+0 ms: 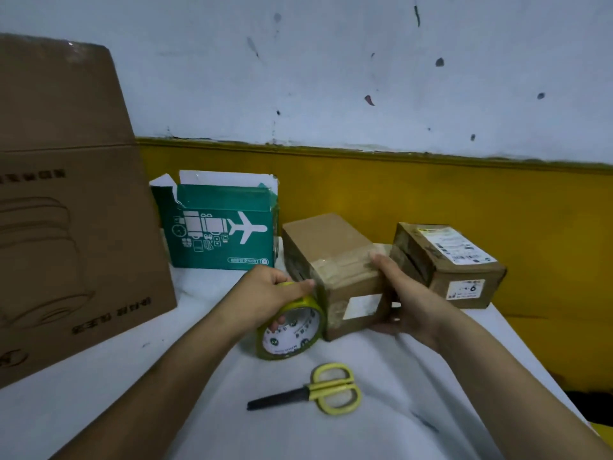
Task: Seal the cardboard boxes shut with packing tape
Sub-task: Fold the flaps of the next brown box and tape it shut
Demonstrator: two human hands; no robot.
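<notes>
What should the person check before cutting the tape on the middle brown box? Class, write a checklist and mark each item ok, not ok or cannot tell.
1. Left hand grips the tape roll against the brown box: ok.
2. Right hand holds the box's right side steady: ok.
3. Tape strip runs across the box top: ok.
4. Strip's end stuck down on the right side: cannot tell, the right hand hides it.
5. Scissors in hand for cutting: not ok, they lie closed on the white cloth.
6. Green box sealed: not ok, its flaps stand open.
</notes>
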